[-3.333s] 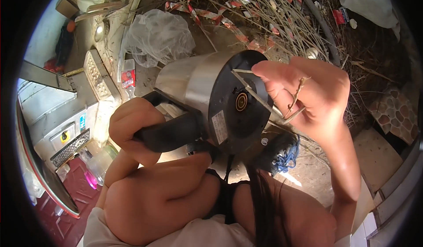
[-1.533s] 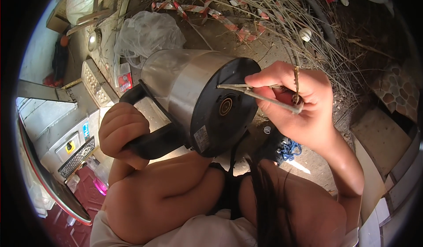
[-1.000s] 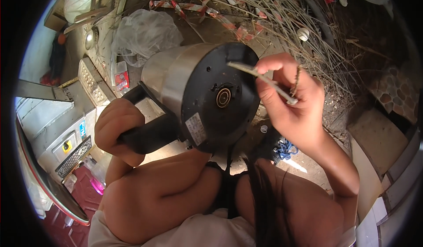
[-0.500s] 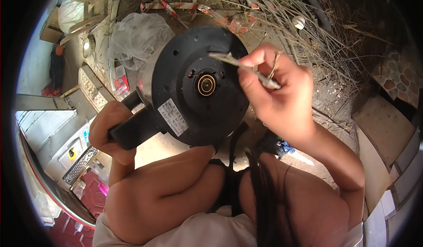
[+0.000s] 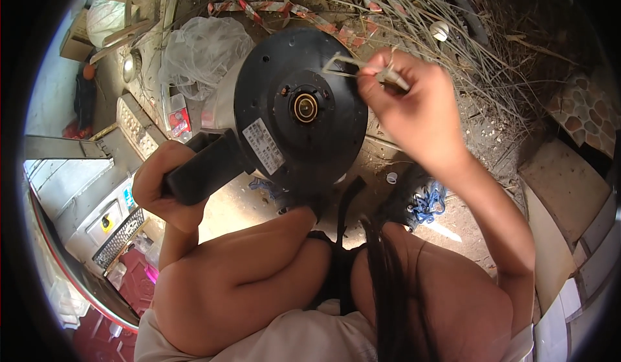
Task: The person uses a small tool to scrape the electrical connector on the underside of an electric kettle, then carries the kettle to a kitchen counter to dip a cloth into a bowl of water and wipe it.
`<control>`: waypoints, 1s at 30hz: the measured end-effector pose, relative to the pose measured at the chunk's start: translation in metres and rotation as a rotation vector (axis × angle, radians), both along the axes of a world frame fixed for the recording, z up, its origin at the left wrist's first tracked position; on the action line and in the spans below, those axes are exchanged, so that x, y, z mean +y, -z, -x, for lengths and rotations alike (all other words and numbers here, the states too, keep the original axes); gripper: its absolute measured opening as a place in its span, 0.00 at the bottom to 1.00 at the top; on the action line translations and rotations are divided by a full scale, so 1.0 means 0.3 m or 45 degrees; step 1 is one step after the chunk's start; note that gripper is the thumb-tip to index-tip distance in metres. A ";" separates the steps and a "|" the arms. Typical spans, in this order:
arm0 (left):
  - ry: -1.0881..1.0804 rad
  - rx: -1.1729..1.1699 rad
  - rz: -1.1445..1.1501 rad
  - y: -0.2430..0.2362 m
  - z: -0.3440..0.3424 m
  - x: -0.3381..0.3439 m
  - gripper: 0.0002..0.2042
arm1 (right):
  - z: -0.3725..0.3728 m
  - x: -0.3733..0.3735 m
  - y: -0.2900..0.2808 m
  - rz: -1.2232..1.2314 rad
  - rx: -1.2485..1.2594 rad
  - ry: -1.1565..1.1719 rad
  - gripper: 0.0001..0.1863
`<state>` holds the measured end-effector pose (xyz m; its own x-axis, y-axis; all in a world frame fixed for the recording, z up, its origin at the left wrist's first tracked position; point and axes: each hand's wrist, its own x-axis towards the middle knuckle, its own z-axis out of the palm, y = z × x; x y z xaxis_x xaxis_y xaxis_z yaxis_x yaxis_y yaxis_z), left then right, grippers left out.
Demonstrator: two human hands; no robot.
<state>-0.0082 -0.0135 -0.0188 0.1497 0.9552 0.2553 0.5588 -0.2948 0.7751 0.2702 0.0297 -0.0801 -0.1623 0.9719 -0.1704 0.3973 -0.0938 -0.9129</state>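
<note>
An electric kettle (image 5: 330, 152) is tipped so its round black underside faces me, with a ringed metal socket (image 5: 305, 108) in the middle. A white printed label (image 5: 264, 146) sits near the handle. The fingers of my left hand (image 5: 158, 184) are wrapped round the black handle (image 5: 210, 168). At the far right rim of the underside, my right hand (image 5: 424, 106) pinches a pale, thin, bent twig-like piece (image 5: 346, 61). Its free end lies over the black base; whether it touches, I cannot tell. A thicker pale bit shows between the fingers.
A clear plastic bag (image 5: 200, 52) lies beyond the kettle. Dry twigs (image 5: 414, 13) and red-and-white tape (image 5: 278, 6) are heaped at the far side. My bare knees are below, with blue-laced shoes (image 5: 427, 203) beneath. Boards and tiles (image 5: 563, 187) stand at right.
The kettle has tilted and risen slightly, baring more floor and my shoes below. My right hand has shifted a little up, and the twig-like piece now looks bent.
</note>
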 end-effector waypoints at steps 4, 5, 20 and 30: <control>-0.005 0.086 -0.038 0.002 0.019 0.002 0.11 | -0.053 0.061 0.012 0.473 0.328 -0.015 0.05; 0.021 0.141 -0.087 -0.001 0.019 0.004 0.12 | -0.044 0.079 -0.016 0.526 0.284 -0.091 0.07; 0.195 0.333 -0.258 -0.019 -0.074 0.059 0.07 | -0.009 0.079 0.093 0.661 0.357 -0.163 0.11; 0.185 0.410 -0.241 -0.018 -0.077 0.059 0.08 | -0.004 0.066 0.105 0.578 0.455 -0.168 0.10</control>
